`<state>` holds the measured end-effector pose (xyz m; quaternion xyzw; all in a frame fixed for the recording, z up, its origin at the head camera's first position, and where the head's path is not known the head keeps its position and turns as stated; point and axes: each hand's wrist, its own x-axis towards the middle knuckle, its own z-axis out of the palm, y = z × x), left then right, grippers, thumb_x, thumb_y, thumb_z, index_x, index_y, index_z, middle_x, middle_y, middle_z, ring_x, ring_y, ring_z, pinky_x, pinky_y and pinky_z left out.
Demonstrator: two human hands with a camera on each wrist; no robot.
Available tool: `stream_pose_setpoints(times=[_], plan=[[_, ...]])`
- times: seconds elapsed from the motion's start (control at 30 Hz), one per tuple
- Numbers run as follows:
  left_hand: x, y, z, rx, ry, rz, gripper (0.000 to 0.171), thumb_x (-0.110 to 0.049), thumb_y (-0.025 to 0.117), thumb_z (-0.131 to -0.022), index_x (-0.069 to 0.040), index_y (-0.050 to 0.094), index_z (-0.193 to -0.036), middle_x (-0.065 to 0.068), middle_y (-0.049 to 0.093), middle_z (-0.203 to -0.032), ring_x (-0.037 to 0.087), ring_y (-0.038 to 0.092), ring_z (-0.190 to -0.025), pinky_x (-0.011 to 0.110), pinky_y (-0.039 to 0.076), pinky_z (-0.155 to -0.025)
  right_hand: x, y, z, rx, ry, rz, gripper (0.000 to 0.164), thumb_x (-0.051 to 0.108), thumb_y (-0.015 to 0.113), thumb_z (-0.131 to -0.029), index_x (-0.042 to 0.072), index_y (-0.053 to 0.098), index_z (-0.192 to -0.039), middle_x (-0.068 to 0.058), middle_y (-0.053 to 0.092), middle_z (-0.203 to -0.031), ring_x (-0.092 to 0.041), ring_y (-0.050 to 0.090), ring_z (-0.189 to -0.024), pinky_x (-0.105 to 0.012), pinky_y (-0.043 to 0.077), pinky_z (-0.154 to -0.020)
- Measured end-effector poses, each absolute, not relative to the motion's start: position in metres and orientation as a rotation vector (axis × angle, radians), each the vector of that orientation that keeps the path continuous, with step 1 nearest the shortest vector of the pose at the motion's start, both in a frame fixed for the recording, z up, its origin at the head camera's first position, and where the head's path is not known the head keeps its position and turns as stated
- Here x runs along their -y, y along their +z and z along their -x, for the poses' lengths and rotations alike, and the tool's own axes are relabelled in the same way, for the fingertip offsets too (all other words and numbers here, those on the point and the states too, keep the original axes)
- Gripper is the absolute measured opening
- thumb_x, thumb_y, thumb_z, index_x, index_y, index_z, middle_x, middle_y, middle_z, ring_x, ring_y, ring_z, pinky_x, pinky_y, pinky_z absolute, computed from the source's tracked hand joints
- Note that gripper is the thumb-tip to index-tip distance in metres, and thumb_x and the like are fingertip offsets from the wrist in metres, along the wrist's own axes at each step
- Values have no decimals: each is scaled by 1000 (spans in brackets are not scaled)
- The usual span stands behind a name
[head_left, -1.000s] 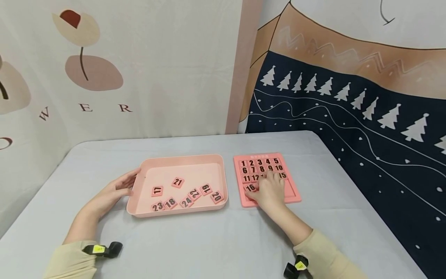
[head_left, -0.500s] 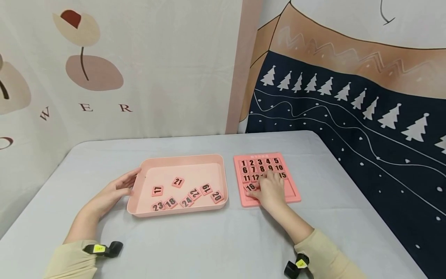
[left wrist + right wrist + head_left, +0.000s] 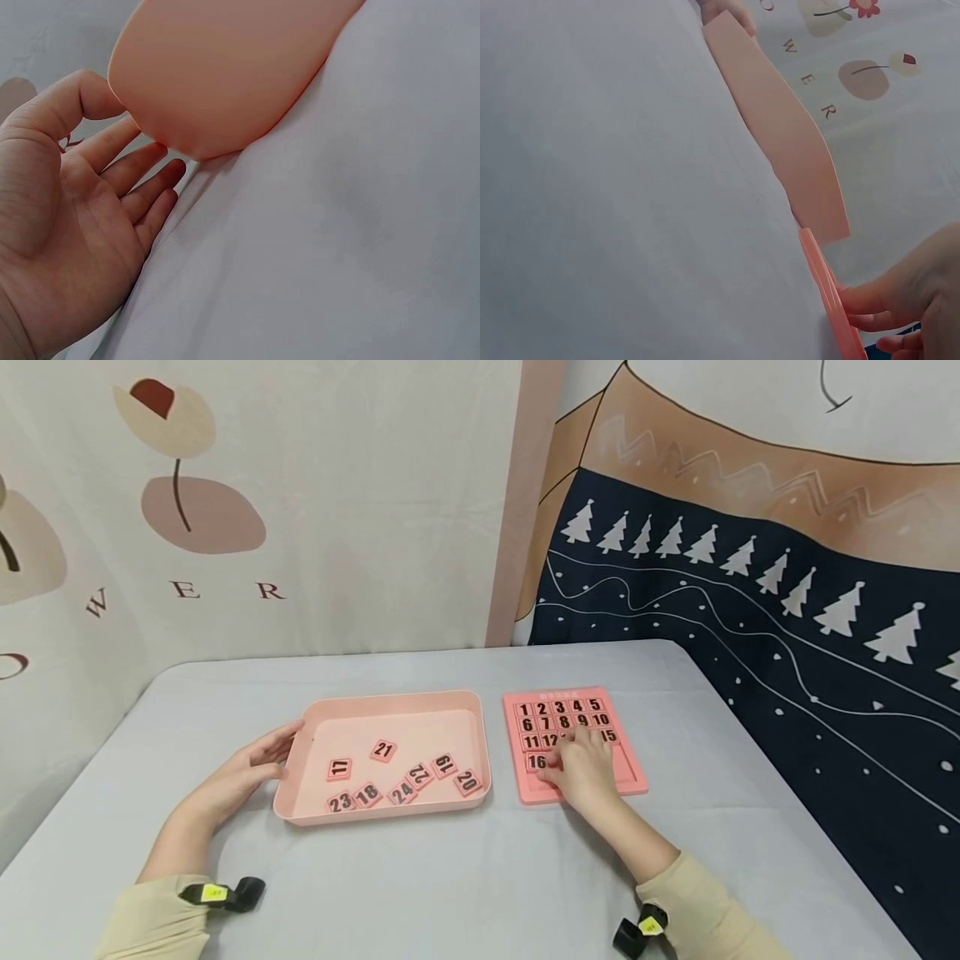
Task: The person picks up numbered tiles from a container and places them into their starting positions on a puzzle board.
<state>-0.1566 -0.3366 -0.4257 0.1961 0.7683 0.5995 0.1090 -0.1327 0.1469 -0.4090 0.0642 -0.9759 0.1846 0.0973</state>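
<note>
My left hand (image 3: 232, 781) rests at the left end of a pink tray (image 3: 427, 727). In the left wrist view its bent thumb and extended fingers touch the outer wall of the tray (image 3: 225, 67). Loose number tiles lie in it, among them tile 17 (image 3: 339, 768), tile 21 (image 3: 383, 750) and tile 20 (image 3: 467, 782). Over a pink number board (image 3: 633, 777) is my right hand (image 3: 587, 768), its thumb tip beside tile 16 (image 3: 536, 762). That tile sits straight at the left of the fourth row. The hand covers some tiles of the third row.
A grey-white cloth (image 3: 420, 893) covers the table. Behind it hang a cream curtain (image 3: 375, 527) and a dark blue cloth (image 3: 675, 585) with white trees. A black wrist camera (image 3: 243, 894) is strapped to each sleeve.
Tile 16 has turned from tilted to straight on the board. My right thumb has moved slightly right, off the tile's lower left side. The left hand and the tray stay still.
</note>
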Motion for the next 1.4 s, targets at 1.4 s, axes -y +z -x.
stream_pose_setpoints(times=[1.4], plan=[[336,-425,158,-2267,1764,-597,69,6,53,-88,4,22,-149,24,15,-155,-8,37,-121,10,33,-94,-15,-370,166,2681,688,-1070,32,40,76,-80,26,70,-109,4,48,-112,-18,39,-114,-38,27,-102]])
